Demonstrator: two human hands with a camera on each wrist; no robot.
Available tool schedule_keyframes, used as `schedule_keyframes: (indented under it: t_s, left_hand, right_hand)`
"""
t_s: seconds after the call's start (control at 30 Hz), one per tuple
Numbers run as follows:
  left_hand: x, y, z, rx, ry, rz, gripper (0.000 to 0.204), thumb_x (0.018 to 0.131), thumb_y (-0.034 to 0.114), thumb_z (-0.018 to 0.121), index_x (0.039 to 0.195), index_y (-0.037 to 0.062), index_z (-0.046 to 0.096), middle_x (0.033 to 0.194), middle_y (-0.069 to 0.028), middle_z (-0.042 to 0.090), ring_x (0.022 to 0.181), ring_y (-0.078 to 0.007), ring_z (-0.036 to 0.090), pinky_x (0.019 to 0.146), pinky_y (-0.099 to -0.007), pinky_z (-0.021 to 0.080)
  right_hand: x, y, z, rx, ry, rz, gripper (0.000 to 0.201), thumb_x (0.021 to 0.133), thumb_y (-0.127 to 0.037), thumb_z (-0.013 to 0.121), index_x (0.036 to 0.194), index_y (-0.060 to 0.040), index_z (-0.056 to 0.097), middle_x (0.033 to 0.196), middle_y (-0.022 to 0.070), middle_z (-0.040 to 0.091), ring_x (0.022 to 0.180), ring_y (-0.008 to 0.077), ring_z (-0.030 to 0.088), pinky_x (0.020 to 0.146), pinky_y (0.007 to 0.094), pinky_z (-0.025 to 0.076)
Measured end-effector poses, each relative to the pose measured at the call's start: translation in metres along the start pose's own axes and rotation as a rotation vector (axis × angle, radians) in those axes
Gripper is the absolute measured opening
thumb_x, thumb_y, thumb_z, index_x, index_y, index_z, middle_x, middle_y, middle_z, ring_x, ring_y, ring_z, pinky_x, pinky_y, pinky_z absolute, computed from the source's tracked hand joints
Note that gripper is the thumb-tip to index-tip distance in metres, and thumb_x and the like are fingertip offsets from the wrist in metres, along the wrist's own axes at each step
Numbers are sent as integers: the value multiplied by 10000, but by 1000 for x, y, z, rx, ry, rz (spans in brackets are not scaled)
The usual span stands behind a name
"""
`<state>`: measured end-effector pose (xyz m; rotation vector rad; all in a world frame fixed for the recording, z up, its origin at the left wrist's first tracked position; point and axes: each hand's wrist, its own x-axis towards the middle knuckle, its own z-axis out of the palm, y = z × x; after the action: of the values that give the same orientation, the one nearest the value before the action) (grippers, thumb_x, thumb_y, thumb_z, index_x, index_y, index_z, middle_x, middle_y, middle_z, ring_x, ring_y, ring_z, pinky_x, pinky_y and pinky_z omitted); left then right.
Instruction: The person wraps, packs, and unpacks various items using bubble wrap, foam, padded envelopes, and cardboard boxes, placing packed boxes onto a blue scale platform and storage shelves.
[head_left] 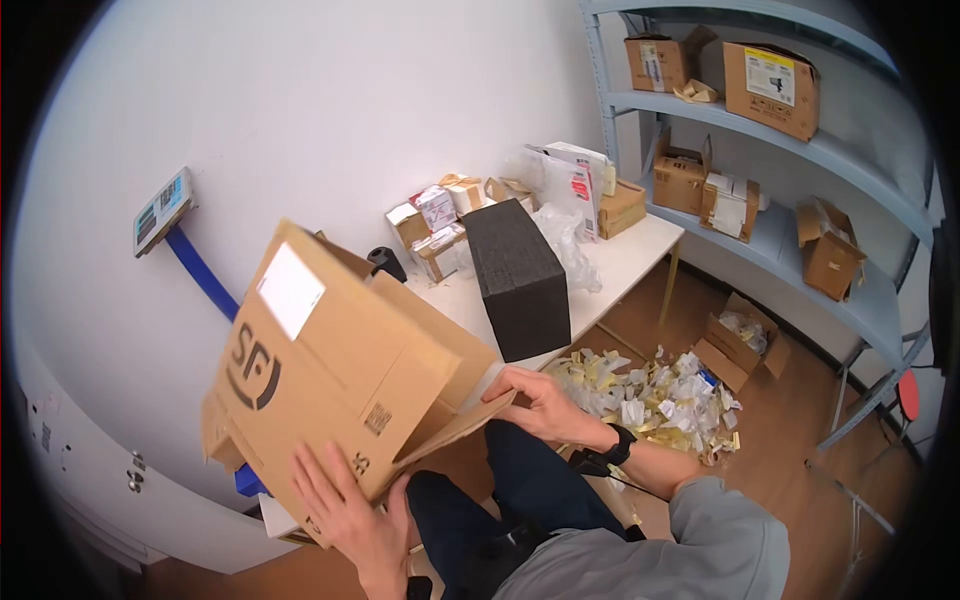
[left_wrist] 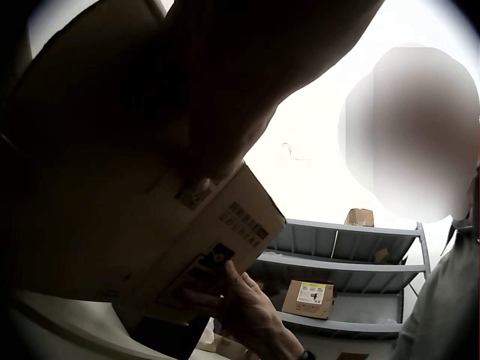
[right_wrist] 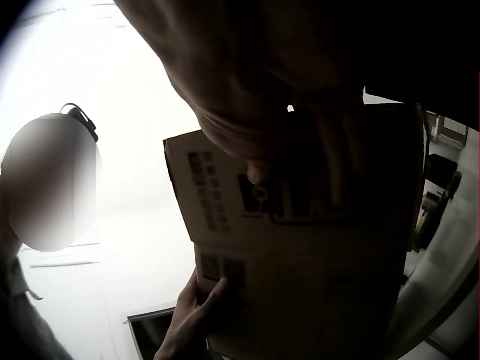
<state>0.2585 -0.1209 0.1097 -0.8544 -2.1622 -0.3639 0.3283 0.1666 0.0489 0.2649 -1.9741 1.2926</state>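
A large cardboard box (head_left: 330, 350) with a black logo and a white label is held tilted above the lap. My left hand (head_left: 355, 520) grips its lower edge, the fingers spread along the printed face and the thumb round on the adjoining side. With bent fingers, my right hand (head_left: 540, 405) pinches an end flap (head_left: 460, 430). The left wrist view shows the right hand (left_wrist: 251, 311) on the printed flap; the right wrist view shows the left hand (right_wrist: 184, 322) at the box's edge. The box's inside is mostly hidden.
A black block (head_left: 515, 275), small boxes (head_left: 435, 215) and plastic wrap stand on the white table (head_left: 450, 295). Paper scraps (head_left: 660, 400) and an open carton (head_left: 740, 340) lie on the floor. Shelves (head_left: 780, 120) with cartons are at the right, a scale display (head_left: 162, 212) at the left.
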Motion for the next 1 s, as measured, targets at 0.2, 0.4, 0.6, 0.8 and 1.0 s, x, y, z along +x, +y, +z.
schedule_keyframes:
  t_s: [0.2,0.4,0.6,0.8,1.0]
  left_hand:
    - [-70,-28,16,-55,300,1,841,956,562,698,1585,67,442,1610,-300,403,1467,-502,406,1205,-629,304]
    - [-51,-26,35,-278,423,116,880,936,427,763,1595,8,358,1611,-307,384,1468,-502,398,1205,-587,319]
    - [20,19,62,-524,385,240,944,867,357,827,1580,-15,334,1614,-306,357,1483,-495,371,1211,-565,308]
    - [127,105,76,-737,384,300,1016,798,287,891,1565,-38,311,1616,-304,330,1498,-488,344,1216,-544,298]
    - [151,233,67,-1275,419,380,1194,740,276,933,1636,-11,198,1672,-347,187,1500,-527,323,1173,-521,412]
  right_hand:
    - [18,-57,4,-193,-26,-356,278,791,-23,791,1034,-37,656,1043,92,631,823,278,676,699,346,550]
    - [62,-115,2,-456,40,-805,242,712,-63,774,910,-89,637,982,45,589,632,182,571,510,310,486]
    - [82,-156,-49,-585,256,-993,155,772,-70,711,922,-73,671,971,73,665,713,140,648,431,256,436]
    - [35,-211,-143,-992,441,-880,320,815,1,812,1100,-133,756,1105,165,706,950,278,718,779,369,618]
    - [-19,-212,-212,-1344,640,-821,384,821,-45,815,1171,-91,666,1172,206,685,1045,328,687,876,420,572]
